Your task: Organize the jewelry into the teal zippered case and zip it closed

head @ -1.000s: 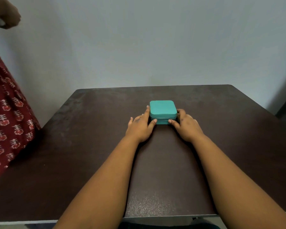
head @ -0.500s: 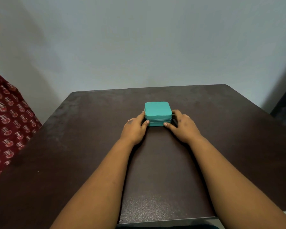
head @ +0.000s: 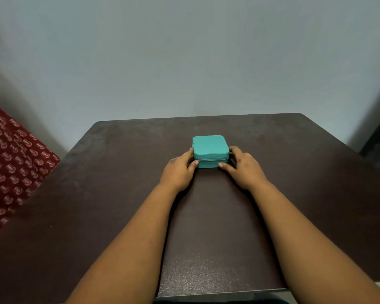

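Head view: we see one teal zippered case [head: 210,148] lying flat on a dark brown desk [head: 123,194], lid down and closed, with the zipper line running along its near side wall. We place it slightly right of the desk's centre line, closer to the far edge than to the near edge, and well apart from both side edges.

Both forearms reach in from the near edge. Our left hand [head: 178,171] sits at the case's left side: its fingers curl against the left wall and its thumb presses the near left corner. Our right hand [head: 242,168] mirrors it at the right side, fingers curled along the right wall and thumb tip touching the near right corner, low on the wall. We record both grips as narrow and closed on the case, which is held between the two hands while resting on the desk. We cannot make out the zipper pull.

No jewelry shows outside the case.

Beyond the desk's far edge we note a plain pale wall [head: 184,62]. At the frame's left, past the desk's left edge, we note red fabric with a white print [head: 11,163]. A dark shape stands at the far right, too dim to identify.
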